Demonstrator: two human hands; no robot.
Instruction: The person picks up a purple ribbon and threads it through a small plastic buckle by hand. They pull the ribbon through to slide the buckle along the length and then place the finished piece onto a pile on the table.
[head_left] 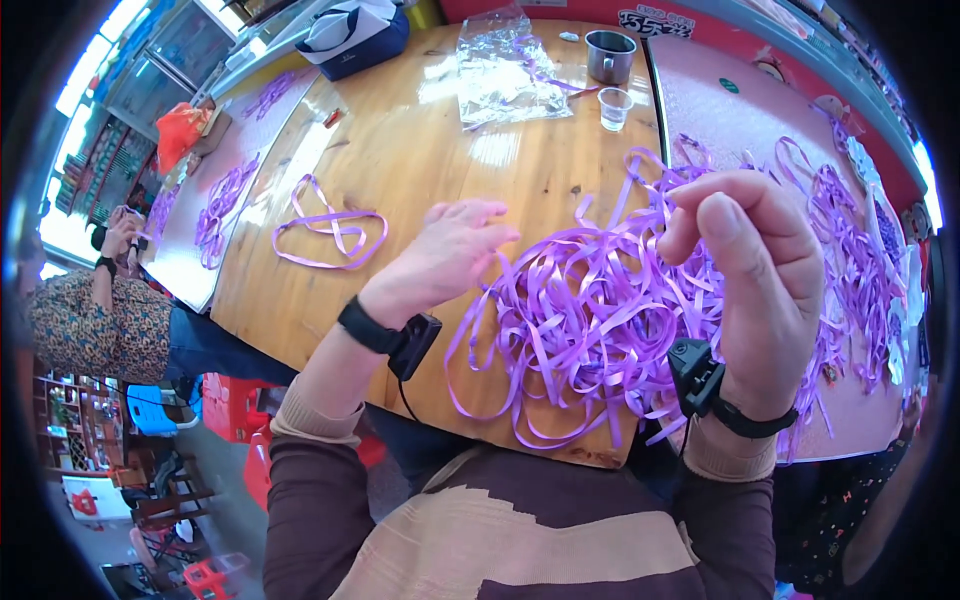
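A big tangled heap of purple ribbon loops (590, 320), much like lanyards, lies on the wooden table right in front of me. My left hand (440, 255) hovers at the heap's left edge, fingers stretched to the right and holding nothing. Raised over the heap's right side is my right hand (765, 260). Its fingers are loosely curled, with gaps between them, and no ribbon hangs from it. A single purple ribbon loop (335, 240) lies apart on the wood, left of my left hand. Black straps with small devices circle both my wrists.
A metal mug (610, 57), a clear plastic cup (614, 108) and a clear plastic bag (505, 80) stand or lie at the back. More purple ribbons (845, 270) cover the pink table at right. Someone in a patterned top (95, 320) works at far left.
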